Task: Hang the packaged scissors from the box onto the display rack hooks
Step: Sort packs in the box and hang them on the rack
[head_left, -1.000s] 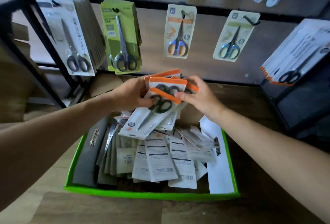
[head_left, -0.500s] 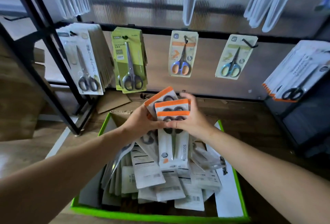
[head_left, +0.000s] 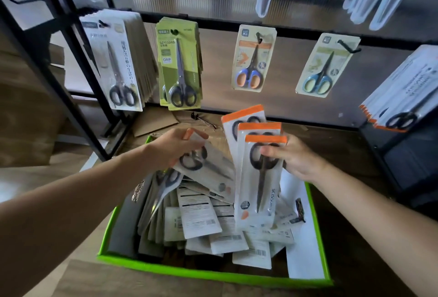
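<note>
A green-rimmed box (head_left: 213, 275) on the floor holds several white scissor packs (head_left: 199, 216), most lying back side up. My right hand (head_left: 294, 157) grips a fanned stack of three orange-topped scissor packs (head_left: 258, 178), held upright above the box. My left hand (head_left: 175, 147) holds another orange-topped pack (head_left: 208, 166) by its top end, tilted over the box's left half. Beyond the box stands the display rack, with a black hook (head_left: 348, 46) carrying a blue-handled scissors pack (head_left: 324, 66). At the far right hangs a row of matching orange-edged packs (head_left: 400, 97).
More packs hang on the rack: white packs (head_left: 113, 59) at left, green packs (head_left: 180, 66), an orange-and-blue-handled one (head_left: 253, 57). A black frame post (head_left: 68, 64) stands at left. A loose hook (head_left: 203, 120) and flat cardboard (head_left: 154, 121) lie on the floor behind the box.
The hands have separated: the right now keeps the upright stack alone, and the left has moved left and down onto a separate pack. The view has tilted up toward the rack.
</note>
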The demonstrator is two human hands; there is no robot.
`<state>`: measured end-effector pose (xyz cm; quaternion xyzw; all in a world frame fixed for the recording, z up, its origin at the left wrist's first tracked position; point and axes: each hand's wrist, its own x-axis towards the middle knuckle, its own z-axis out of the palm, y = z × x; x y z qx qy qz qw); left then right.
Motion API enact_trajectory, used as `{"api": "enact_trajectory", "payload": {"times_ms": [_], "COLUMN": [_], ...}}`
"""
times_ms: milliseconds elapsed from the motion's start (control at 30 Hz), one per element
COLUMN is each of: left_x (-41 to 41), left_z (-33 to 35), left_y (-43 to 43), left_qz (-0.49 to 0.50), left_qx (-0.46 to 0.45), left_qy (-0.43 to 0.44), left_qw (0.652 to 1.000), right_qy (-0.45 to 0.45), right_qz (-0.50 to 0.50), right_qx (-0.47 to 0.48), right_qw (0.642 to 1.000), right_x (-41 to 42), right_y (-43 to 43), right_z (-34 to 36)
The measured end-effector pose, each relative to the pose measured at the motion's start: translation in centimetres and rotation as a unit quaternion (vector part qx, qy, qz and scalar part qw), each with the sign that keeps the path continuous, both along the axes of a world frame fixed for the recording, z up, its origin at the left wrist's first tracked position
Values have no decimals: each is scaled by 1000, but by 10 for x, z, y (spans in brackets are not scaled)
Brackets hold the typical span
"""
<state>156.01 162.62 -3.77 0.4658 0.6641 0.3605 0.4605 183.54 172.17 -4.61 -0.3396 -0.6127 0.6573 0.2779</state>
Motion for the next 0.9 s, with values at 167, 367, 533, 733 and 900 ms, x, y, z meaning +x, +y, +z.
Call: {"api": "enact_trajectory", "payload": {"times_ms": [167, 367, 533, 733, 900], "left_x": [16, 32, 37, 54, 74], "left_z": [6, 17, 10, -6, -16], "left_y": [8, 10, 10, -1, 10], "left_qz": [-50, -95, -28, -142, -68], "left_qx": [3, -25, -7, -20, -26], "left_qy": [-35, -198, -344, -193, -68], "left_qw": [998, 975, 939, 971, 995], "right_qy": [-103, -67, 17, 71, -61], "right_qz": [113, 139, 32, -168, -198], "right_qx": [71, 27, 41, -29, 11], "right_qw": [986, 988, 999, 983, 978], "right_x": [-15, -20, -25, -42, -37], "right_y": [-14, -18, -17, -15, -11], "right_z": [16, 21, 12, -1, -8]}}
